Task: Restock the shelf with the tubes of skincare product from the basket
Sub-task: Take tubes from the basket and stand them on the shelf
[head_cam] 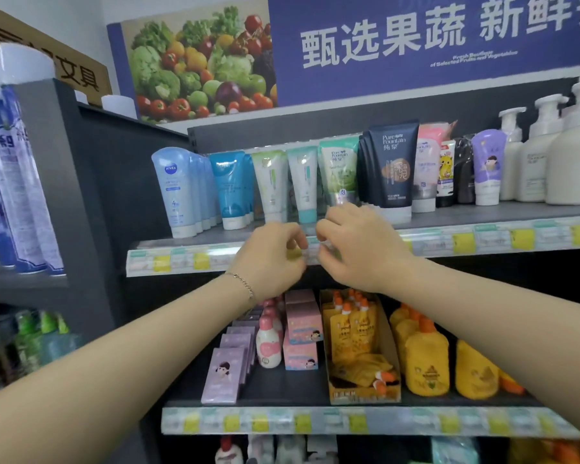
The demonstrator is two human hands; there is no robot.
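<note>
Seemingly between placements, the left hand [272, 256] and right hand [360, 249] hover at the price-label strip [466, 241] on the upper shelf [482, 212]. Their fingers are curled close together, and it is too blurred to tell whether they pinch anything small. Neither holds a tube. The tubes [230, 190] stand cap-down in tight rows on that shelf, pale blue through green to navy. Next, probably, comes a reach down to the basket (out of view) for another.

Single head-worn wide-angle view, close on the shelving
The camera faces the upper shelf [482, 212] nearly straight on, near enough that the left hand [272, 256] and right hand [359, 246] reach its front edge; the lower shelf [282, 386] fills the frame's bottom.
</note>
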